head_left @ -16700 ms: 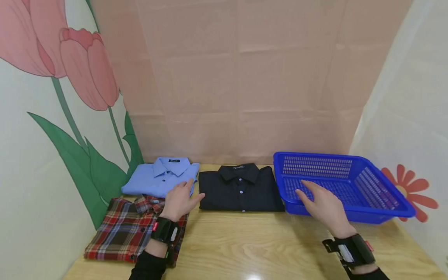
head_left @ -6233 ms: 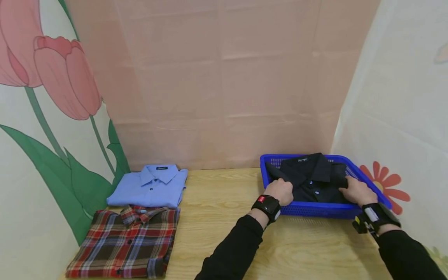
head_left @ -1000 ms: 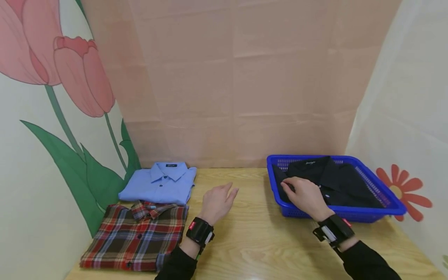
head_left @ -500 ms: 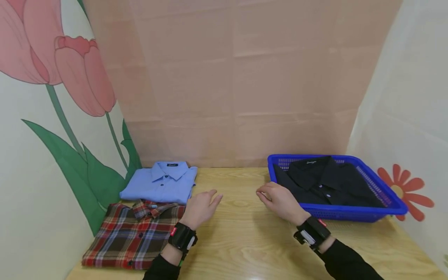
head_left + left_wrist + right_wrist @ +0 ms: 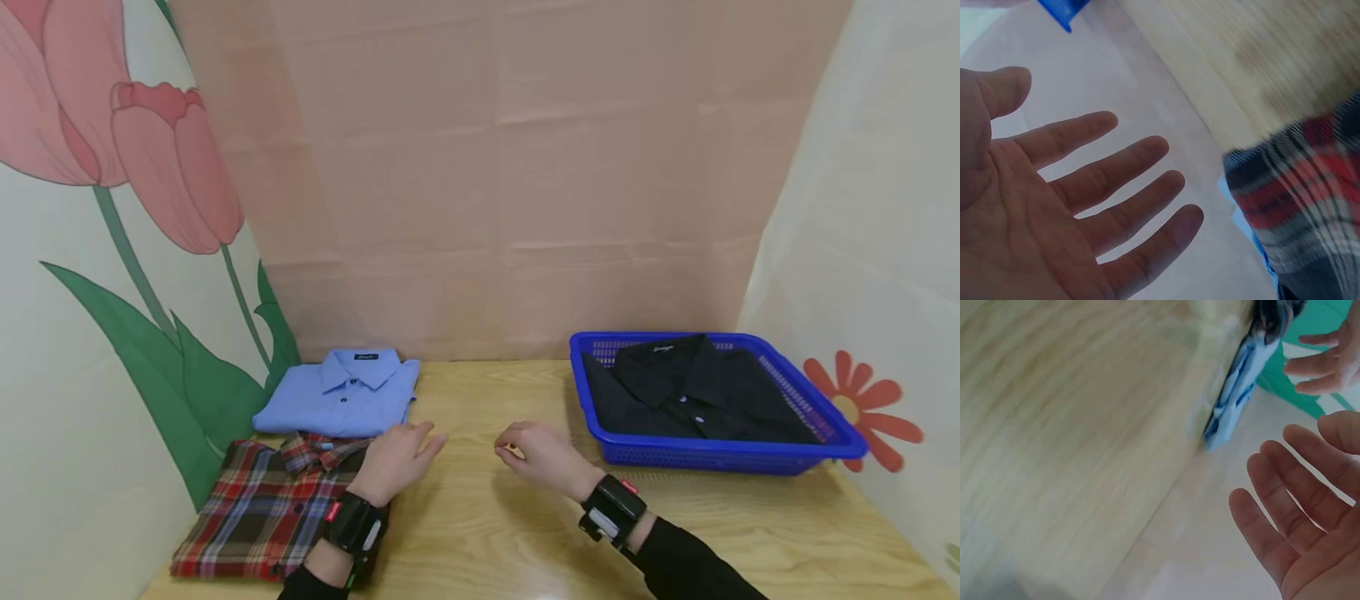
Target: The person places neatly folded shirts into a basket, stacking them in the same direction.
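Observation:
My left hand [image 5: 397,461] hovers over the right part of a folded red plaid shirt [image 5: 255,517], its fingers extended and nothing in them. In the left wrist view the palm and spread fingers show beside the plaid shirt's edge [image 5: 1310,194]. My right hand [image 5: 546,457] hangs above the table between the plaid shirt and a blue basket [image 5: 712,454]; its fingers are loosely bent and hold nothing. A folded light blue shirt [image 5: 341,400] lies behind the plaid one. Inside the basket a black shirt [image 5: 690,392] lies folded, collar toward the back wall.
The wooden table [image 5: 480,533] carries everything. A pinkish-brown sheet [image 5: 480,183] hangs along its back. White side walls stand close on both sides, the left one painted with tulips [image 5: 180,167] and the right one with a red flower [image 5: 862,408].
Within the last second both hands have moved left, the right one away from the basket and the left one over the plaid shirt. Earlier, the black shirt went from the table into the basket.

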`<state>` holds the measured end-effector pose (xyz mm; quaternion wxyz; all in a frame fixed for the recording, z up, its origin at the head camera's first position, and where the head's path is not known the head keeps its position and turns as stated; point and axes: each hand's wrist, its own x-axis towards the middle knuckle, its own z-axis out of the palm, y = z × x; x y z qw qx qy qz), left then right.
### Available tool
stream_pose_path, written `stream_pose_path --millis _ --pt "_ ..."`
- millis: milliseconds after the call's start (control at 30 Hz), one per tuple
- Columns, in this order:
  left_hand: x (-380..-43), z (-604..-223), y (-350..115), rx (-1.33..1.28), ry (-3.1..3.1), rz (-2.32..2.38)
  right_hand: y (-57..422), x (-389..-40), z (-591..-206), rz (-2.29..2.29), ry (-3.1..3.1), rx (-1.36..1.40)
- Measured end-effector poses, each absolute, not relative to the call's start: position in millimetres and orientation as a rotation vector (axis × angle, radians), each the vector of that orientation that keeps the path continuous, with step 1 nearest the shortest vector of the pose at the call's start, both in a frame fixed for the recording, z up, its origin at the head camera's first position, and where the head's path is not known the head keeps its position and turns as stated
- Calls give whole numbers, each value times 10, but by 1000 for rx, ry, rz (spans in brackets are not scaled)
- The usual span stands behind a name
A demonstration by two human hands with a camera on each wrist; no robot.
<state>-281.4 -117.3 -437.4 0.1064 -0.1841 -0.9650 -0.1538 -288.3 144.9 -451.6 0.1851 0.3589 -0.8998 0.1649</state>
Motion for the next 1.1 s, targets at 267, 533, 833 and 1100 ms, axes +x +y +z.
stream_pose_path --millis 267,533,833,1100 --pt "-2710 -4396 -1447 -479 -2926 -508 1174 -2875 -4664 390 -2605 1132" --pt "-2638 -4340 -1613 -434 -2949 -571 891 -2917 -4749 324 -2657 1213" --pt "-2577 -4265 -1804 -347 -2975 -583 578 -2911 -4773 408 -2733 1258" --pt "-2559 -4328 -2080 -232 -3045 -555 355 -2838 -4758 376 -2738 1234"
